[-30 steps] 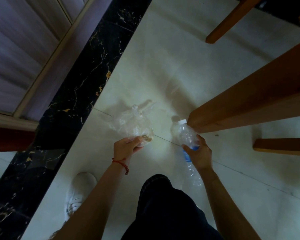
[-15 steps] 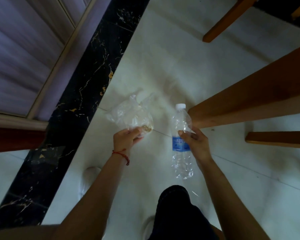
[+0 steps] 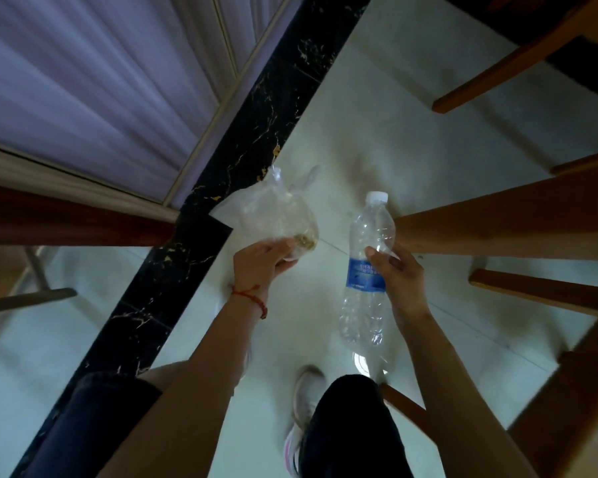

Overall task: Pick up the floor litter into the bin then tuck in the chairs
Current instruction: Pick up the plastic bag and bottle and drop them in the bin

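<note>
My left hand (image 3: pixel 261 262) grips a clear plastic bag (image 3: pixel 273 212) with some brown crumbs in its lower corner, held up above the pale tiled floor. My right hand (image 3: pixel 399 274) holds an empty clear plastic bottle (image 3: pixel 368 270) with a blue label and white cap, gripped around its middle, cap pointing away from me. Both items are off the floor. No bin is in view.
Wooden chair legs and rails (image 3: pixel 497 222) crowd the right side, another chair leg (image 3: pixel 497 70) at top right. A black marble floor strip (image 3: pixel 201 236) runs diagonally past a curtain (image 3: pixel 101 81). A dark wooden piece (image 3: pixel 66 219) juts from the left. My white shoe (image 3: pixel 306 391) is below.
I have risen from the crouch; the bottle came up off the floor in my right hand, and both hands with bag and bottle now sit higher above the tiles.
</note>
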A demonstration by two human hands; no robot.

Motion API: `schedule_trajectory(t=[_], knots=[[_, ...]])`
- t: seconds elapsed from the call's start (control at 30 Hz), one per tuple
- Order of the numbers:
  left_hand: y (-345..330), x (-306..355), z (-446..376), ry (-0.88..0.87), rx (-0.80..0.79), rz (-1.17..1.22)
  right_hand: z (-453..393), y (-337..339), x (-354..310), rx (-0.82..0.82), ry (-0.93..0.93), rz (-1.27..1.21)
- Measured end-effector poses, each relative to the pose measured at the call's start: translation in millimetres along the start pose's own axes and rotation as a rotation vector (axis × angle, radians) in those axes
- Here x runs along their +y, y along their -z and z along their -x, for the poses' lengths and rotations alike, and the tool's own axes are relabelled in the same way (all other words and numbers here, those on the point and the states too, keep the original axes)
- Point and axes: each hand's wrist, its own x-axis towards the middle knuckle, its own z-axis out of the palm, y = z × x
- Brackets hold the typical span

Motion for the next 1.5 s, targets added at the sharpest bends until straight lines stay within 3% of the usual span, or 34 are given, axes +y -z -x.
schedule_trajectory(t=[0.33, 0.87, 1.17, 1.5], knots=[[25, 79, 138, -0.043, 0.010, 0.017, 116, 21, -97, -0.023, 0.055, -0.004], [62, 143, 349, -0.074, 0.052, 0.206, 306, 64, -194, -0.143, 0.089, 0.019], [127, 171, 417, -0.151, 0.069, 0.304, 380, 36, -212, -0.220, 0.165, 0.089], [214, 181, 460, -0.194, 0.213, 0.465, 437, -31, -227, -0.337, 0.197, 0.147]])
